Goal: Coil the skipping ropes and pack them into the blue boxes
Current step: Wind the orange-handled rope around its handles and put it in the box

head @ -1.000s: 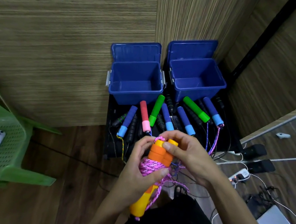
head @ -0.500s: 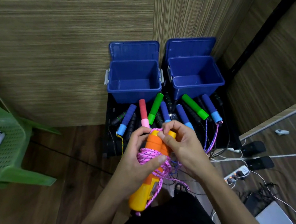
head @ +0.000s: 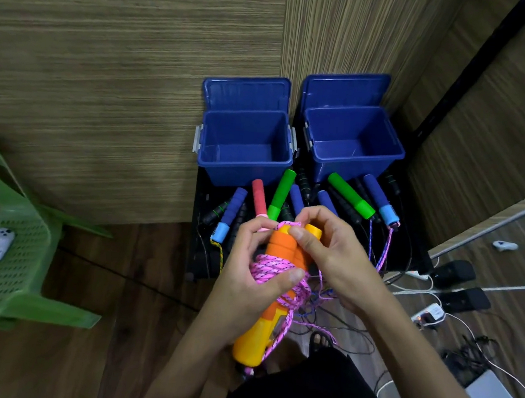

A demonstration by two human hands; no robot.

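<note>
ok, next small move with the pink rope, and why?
Probably tuck the loop at the handle tops under the wraps. The pink rope is already coiled round the orange handles, left hand holding it, right hand pinching the top; both boxes are empty.

- The scene is lit evenly and fairly dimly by soft indoor light; no single source can be placed.
- Only faint, diffuse shadows are cast beneath the green perforated plastic chair [head: 2, 257] at the left.
- A pale sheen is seen on the inner floors of the two open blue plastic boxes [head: 241, 171].
- Wide-angle bending is noticed toward the edges, where detail is softened.
</note>
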